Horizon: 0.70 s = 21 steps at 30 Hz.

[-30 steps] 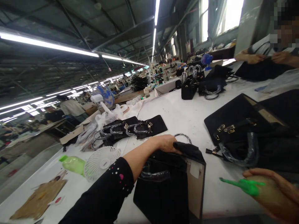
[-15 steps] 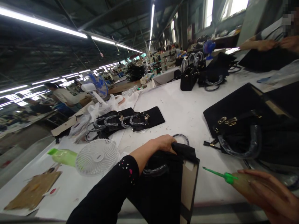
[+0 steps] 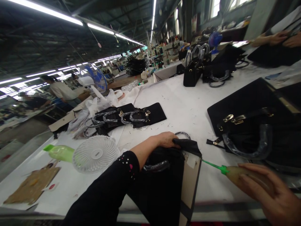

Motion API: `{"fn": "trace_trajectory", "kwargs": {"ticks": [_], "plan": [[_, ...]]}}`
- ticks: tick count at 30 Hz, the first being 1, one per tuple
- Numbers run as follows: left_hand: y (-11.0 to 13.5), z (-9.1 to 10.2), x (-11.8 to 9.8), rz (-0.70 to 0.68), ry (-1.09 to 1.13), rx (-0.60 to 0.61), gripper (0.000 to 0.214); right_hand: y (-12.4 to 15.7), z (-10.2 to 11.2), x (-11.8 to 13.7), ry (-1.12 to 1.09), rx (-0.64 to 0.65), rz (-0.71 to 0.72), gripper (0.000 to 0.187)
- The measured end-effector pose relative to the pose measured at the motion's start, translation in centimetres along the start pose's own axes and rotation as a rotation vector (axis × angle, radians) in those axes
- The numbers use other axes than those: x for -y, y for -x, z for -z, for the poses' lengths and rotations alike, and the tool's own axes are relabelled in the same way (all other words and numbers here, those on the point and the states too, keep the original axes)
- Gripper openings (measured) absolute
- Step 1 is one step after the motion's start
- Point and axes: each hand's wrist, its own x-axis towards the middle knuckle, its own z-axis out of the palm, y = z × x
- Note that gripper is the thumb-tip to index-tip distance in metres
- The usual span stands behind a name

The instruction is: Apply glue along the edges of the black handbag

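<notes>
Head view: the black bag (image 3: 160, 194) was at the white table (image 3: 175, 100)'s near edge, its top fabric gripped by the left hand (image 3: 166, 140). The right hand (image 3: 270, 190) grasped a bottle (image 3: 246, 180), its green nozzle (image 3: 214, 165) (contact indeterminable) beside the bag's beige panel (image 3: 188, 186). A white fan (image 3: 95, 153) was farther left.

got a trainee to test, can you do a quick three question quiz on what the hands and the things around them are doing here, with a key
1. Multiple choice: what does the left hand grip?
a) a blue fan
b) a black bag
c) a light green bottle

2. True or false: the right hand holds a green-nozzled bottle.

3. Fill in the gap: in this view, the white fan is to the ____ of the black bag being gripped.

Key: 1. b; 2. true; 3. left
</notes>
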Motion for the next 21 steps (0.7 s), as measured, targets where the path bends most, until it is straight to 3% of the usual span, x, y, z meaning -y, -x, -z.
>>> {"fn": "trace_trajectory", "kwargs": {"ticks": [6, 14, 19, 21], "plan": [[0.0, -0.3, 0.1, 0.002, 0.018, -0.013, 0.020, -1.2, -0.5, 2.2, 0.051, 0.059, 0.109, 0.041], [-0.3, -0.6, 0.4, -0.011, -0.002, -0.013, 0.022, -1.4, 0.1, 2.5, 0.094, 0.131, 0.193, 0.041], [-0.3, -0.7, 0.5, -0.017, -0.015, -0.016, 0.024, -2.0, 0.1, 2.4, 0.112, 0.079, 0.206, 0.043], [-0.3, -0.8, 0.5, -0.020, -0.022, -0.015, 0.024, -2.3, 0.2, 2.3, 0.131, 0.128, 0.225, 0.042]]}}
